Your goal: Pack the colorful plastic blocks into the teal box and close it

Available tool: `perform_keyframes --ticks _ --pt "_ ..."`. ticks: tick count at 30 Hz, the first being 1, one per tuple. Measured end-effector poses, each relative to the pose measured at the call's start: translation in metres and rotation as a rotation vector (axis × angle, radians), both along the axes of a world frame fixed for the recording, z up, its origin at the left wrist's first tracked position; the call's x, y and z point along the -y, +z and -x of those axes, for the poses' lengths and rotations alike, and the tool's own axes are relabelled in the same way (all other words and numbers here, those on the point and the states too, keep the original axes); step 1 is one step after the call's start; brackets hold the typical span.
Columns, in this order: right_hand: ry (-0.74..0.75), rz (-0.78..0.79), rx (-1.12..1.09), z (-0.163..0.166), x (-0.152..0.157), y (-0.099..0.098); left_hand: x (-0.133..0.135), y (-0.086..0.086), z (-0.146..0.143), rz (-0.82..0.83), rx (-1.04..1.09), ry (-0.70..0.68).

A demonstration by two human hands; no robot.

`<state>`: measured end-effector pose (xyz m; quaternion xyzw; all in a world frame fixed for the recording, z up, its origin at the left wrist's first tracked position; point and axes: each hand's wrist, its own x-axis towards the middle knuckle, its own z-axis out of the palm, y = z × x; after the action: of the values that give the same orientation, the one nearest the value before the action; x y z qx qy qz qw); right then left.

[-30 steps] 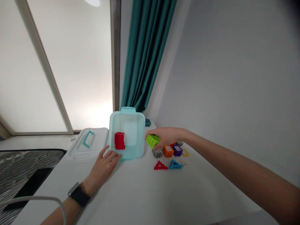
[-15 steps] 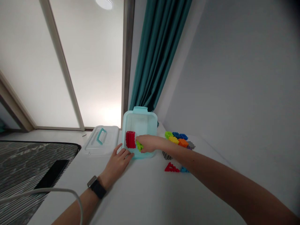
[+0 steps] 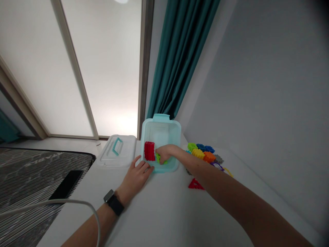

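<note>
A light-blue plastic box (image 3: 177,128) stands on the white table. Inside it, at the left, is a stack of red toothed toy pieces (image 3: 149,151). My right hand (image 3: 166,153) reaches down into the box, closed on a lime-green toy piece (image 3: 158,157) just right of the red stack; my fingers partly cover it. My left hand (image 3: 138,175) lies at the box's front left corner, fingers spread and fingertips at the rim. It holds nothing.
Right of the box lies a group of gears, including yellow (image 3: 197,153) and orange (image 3: 209,157) ones. A red triangular piece (image 3: 196,184) is partly under my right forearm. The clear lid (image 3: 125,152) lies left. A white cable (image 3: 77,201) crosses my left forearm.
The whole view has shifted, so things appear further right. My right hand has sunk slightly lower in the box with the lime-green piece. My left hand stays at the rim.
</note>
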<state>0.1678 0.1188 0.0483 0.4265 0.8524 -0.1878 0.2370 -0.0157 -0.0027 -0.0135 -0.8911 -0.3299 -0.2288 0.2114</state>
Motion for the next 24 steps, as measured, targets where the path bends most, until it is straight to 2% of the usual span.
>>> perform_keyframes --ticks 14,24 --pt "-0.133 0.126 -0.088 -0.001 -0.01 -0.006 -0.001 0.001 0.001 0.019 -0.019 0.003" --pt "-0.164 -0.011 -0.133 0.003 0.004 0.002 0.0 0.001 0.0 0.027 -0.018 0.005"
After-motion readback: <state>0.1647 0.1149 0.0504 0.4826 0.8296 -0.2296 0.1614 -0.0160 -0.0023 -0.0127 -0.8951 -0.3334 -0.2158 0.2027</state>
